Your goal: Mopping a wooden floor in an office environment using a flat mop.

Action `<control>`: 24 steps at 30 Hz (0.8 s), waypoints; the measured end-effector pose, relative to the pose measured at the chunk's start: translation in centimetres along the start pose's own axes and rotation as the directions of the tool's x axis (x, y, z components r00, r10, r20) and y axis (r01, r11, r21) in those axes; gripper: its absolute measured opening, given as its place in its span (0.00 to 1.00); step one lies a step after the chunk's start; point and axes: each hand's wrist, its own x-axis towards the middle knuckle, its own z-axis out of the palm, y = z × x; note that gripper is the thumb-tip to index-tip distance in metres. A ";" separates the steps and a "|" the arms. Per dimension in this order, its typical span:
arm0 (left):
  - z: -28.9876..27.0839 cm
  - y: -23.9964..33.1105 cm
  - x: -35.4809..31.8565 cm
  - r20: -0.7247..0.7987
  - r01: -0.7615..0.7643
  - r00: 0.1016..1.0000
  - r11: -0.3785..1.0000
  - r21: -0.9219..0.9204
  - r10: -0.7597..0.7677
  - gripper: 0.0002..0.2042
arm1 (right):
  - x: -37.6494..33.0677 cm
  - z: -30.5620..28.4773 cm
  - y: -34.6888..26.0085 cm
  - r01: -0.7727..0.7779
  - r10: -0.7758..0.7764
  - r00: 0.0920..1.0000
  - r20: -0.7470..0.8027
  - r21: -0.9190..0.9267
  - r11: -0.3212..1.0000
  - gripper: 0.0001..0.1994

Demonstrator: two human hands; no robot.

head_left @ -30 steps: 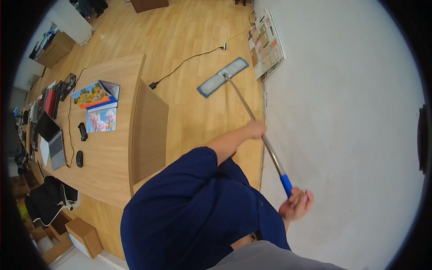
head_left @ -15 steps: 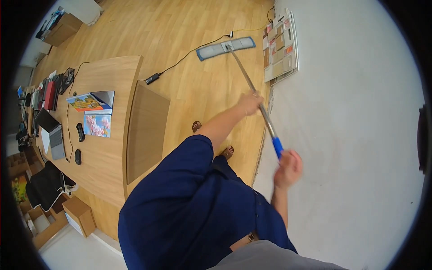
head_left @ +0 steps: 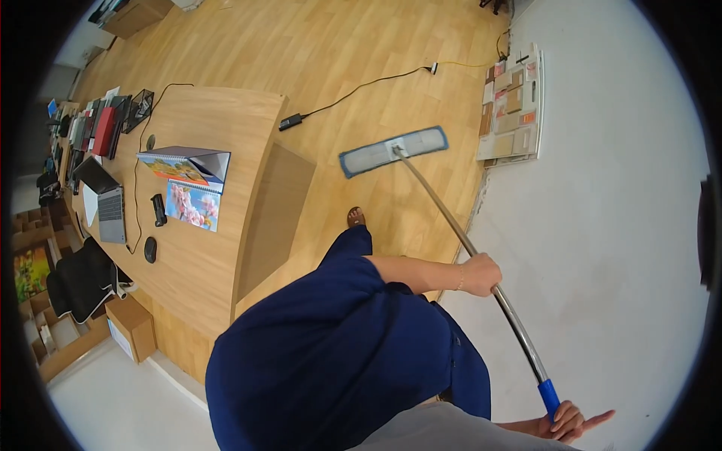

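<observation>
A flat mop has a broad grey head with blue edging (head_left: 395,150) lying on the wooden floor and a long metal pole (head_left: 444,210) slanting back toward me. My left hand (head_left: 480,275) is wrapped round the pole about midway, knuckles up. At the pole's upper end, my right hand (head_left: 568,423) holds the blue grip (head_left: 549,395). One finger of that hand points outward, while the others curl at the grip.
A wooden desk (head_left: 188,278) stands left, bearing a laptop (head_left: 111,214), calendars (head_left: 192,207) and a mouse (head_left: 150,249). A black cable with an adapter (head_left: 290,122) crosses the floor beyond the mop. Sample boards (head_left: 513,113) lean against the white wall (head_left: 602,210) on the right.
The mop head has come back toward me, away from the cable. Both hands have moved lower and to the right in view with the pole, and my right hand's finger now sticks out.
</observation>
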 end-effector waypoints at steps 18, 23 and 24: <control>-14.3 -11.1 -3.0 0.234 0.083 0.967 0.992 0.099 -0.104 0.07 | 4.6 10.6 10.9 0.039 -0.006 0.974 -0.226 0.141 0.989 0.20; -15.6 -12.1 -1.3 0.062 0.085 0.994 0.993 0.086 -0.091 0.06 | 9.1 9.7 12.3 0.026 -0.033 0.999 0.038 0.172 0.985 0.09; -15.7 -12.3 -0.2 0.035 0.081 0.996 0.992 0.100 -0.085 0.06 | 10.5 9.6 12.9 0.047 -0.049 0.999 0.006 0.221 0.974 0.08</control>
